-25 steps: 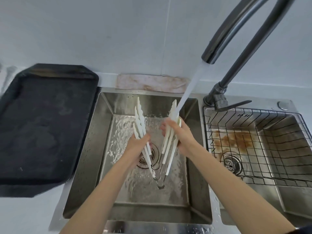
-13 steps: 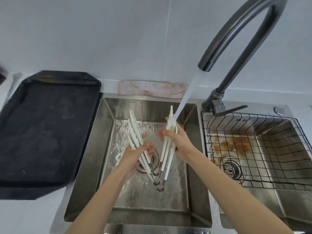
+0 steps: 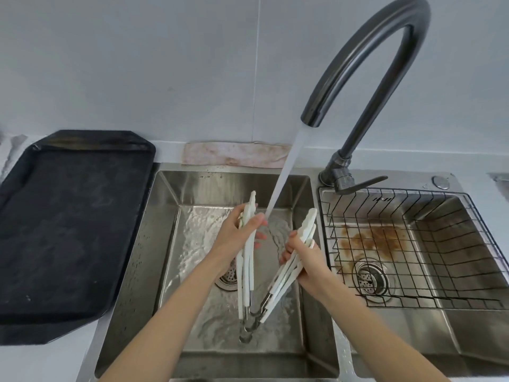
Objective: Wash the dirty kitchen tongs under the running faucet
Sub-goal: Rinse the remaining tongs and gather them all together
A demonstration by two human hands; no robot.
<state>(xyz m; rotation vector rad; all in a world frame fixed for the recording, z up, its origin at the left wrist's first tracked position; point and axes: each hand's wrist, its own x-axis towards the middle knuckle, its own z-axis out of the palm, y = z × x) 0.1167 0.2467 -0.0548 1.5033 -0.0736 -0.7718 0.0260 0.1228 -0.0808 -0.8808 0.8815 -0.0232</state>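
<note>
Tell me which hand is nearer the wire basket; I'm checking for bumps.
Right. The right hand grips one side of the tongs just beside the wire basket's near edge. The left hand holds the other side farther away, across the water stream.

both forearms extended forward over the sink point(image 3: 165, 244). the left hand point(image 3: 234, 238) gripped one arm of the tongs point(image 3: 246, 260); the right hand point(image 3: 304, 260) gripped the other arm, fingers curled.

One head-worn wide view — looking forward and down, close over the sink point(image 3: 165, 244).
</note>
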